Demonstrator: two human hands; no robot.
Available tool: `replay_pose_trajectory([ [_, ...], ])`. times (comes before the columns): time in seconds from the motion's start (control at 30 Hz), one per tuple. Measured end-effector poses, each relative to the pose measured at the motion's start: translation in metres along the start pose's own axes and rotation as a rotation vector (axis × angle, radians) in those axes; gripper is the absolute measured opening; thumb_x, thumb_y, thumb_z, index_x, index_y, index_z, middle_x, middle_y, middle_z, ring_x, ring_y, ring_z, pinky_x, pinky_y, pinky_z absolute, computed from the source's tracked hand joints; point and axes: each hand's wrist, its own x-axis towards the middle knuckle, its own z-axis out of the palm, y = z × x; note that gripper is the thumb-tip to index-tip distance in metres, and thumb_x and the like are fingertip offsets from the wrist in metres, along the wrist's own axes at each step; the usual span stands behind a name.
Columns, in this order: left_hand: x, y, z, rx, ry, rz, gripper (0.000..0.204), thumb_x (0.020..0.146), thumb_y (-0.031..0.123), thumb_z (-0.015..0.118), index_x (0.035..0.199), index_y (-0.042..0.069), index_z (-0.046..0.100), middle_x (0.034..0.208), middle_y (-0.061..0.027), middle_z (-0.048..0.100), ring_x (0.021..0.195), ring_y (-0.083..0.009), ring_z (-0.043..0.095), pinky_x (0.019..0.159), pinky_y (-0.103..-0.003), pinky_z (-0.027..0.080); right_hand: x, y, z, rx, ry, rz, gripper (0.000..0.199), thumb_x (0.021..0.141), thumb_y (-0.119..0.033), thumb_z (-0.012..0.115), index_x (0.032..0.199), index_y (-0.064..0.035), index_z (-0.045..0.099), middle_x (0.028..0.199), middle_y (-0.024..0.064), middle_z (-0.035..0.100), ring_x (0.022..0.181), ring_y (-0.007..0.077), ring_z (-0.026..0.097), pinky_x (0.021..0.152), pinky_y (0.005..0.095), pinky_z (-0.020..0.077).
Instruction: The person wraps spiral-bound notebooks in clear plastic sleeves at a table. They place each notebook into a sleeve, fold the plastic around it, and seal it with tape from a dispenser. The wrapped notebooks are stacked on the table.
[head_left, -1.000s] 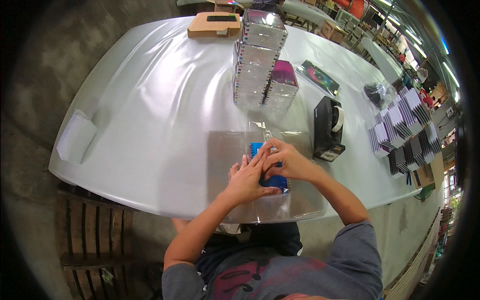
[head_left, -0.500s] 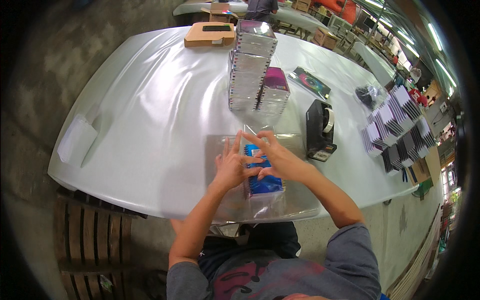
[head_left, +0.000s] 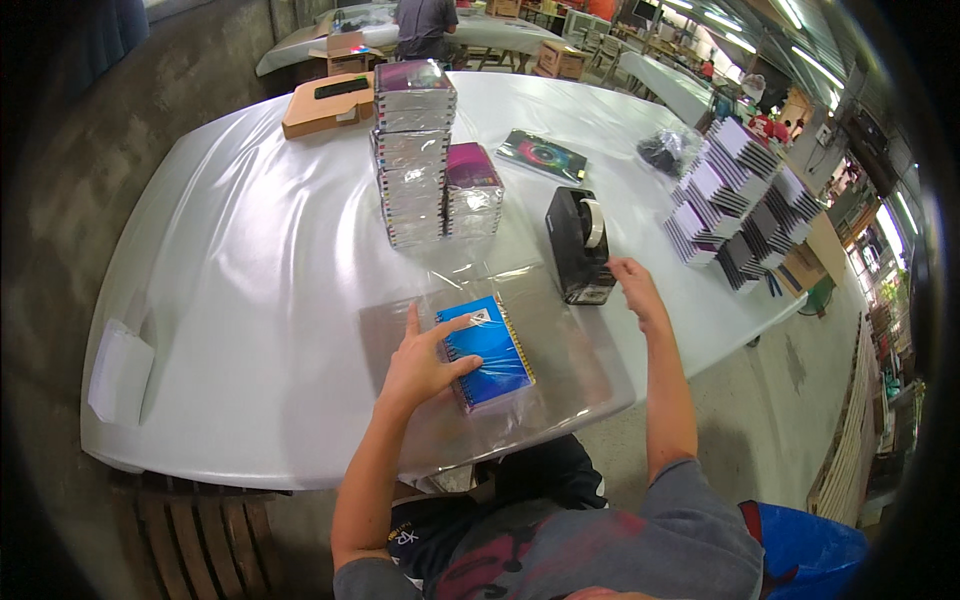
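Observation:
A blue spiral notebook (head_left: 490,362) lies on a clear plastic sheet (head_left: 570,385), tilted a little, with film over its cover. Resting on the notebook's left side, my left hand (head_left: 422,368) has its thumb and fingers spread and presses down. To the right stands a black tape dispenser (head_left: 567,245) carrying a roll of tape (head_left: 593,222). My right hand (head_left: 640,293) is at the dispenser's near end, fingers closed together with the tips by its cutting edge. Whether a strip of tape is between those fingertips is too small to make out.
Film-wrapped notebooks stand in tall stacks (head_left: 412,160) beyond my hands. A dark flat notebook (head_left: 543,155) lies behind the dispenser. Many grey-edged books (head_left: 735,190) are piled at right. White papers (head_left: 122,372) sit at left, a cardboard box (head_left: 300,112) at the back. Another person (head_left: 425,28) is farther off.
My right hand has left the notebook and moved right to the tape dispenser. My left hand stays on the notebook, its fingers now spread over the cover. The view has turned to the right.

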Motion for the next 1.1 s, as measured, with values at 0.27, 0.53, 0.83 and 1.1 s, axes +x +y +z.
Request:
replay_pose_trajectory([
  [0.27, 0.000, -0.001, -0.001, -0.042, -0.006, -0.005, 0.064, 0.066, 0.041, 0.079, 0.125, 0.027, 0.059, 0.137, -0.0279, 0.041, 0.140, -0.0388, 0.017, 0.108, -0.047, 0.030, 0.013, 0.004, 0.010, 0.547, -0.147, 0.241, 0.023, 0.083, -0.038, 0.068, 0.086, -0.0157, 0.064, 0.095, -0.0023, 0.059, 0.090, 0.0154, 0.047, 0.069, 0.0386, 0.0373],
  [0.53, 0.003, -0.011, 0.003, 0.050, 0.034, 0.015, 0.064, 0.063, 0.048, 0.078, 0.123, 0.036, 0.059, 0.146, -0.0293, 0.025, 0.127, -0.0393, 0.043, 0.100, -0.044, 0.041, -0.011, 0.000, 0.027, 0.987, -0.124, 0.183, 0.015, 0.087, -0.027, 0.065, 0.096, -0.0161, 0.060, 0.096, 0.0017, 0.057, 0.104, 0.0225, 0.050, 0.080, 0.0603, 0.0413],
  [0.83, 0.003, -0.009, 0.003, 0.066, 0.015, -0.016, 0.066, 0.062, 0.050, 0.078, 0.124, 0.039, 0.057, 0.151, -0.0256, 0.016, 0.121, -0.0394, 0.050, 0.099, -0.044, 0.042, -0.032, 0.043, 0.036, -0.076, 0.477, -0.329, 0.018, 0.081, -0.027, 0.071, 0.085, -0.0101, 0.069, 0.125, 0.0116, 0.047, 0.120, 0.0296, 0.042, 0.089, 0.0632, 0.0352],
  [1.1, -0.001, -0.002, -0.003, -0.088, -0.013, -0.055, 0.064, 0.063, 0.044, 0.080, 0.123, 0.033, 0.060, 0.150, -0.0298, 0.013, 0.127, -0.0442, 0.041, 0.102, -0.046, 0.039, -0.067, 0.006, 0.017, -0.304, 0.463, -0.245, 0.016, 0.078, -0.020, 0.074, 0.082, -0.0045, 0.070, 0.104, 0.0088, 0.061, 0.098, 0.0219, 0.056, 0.083, 0.0377, 0.0452],
])
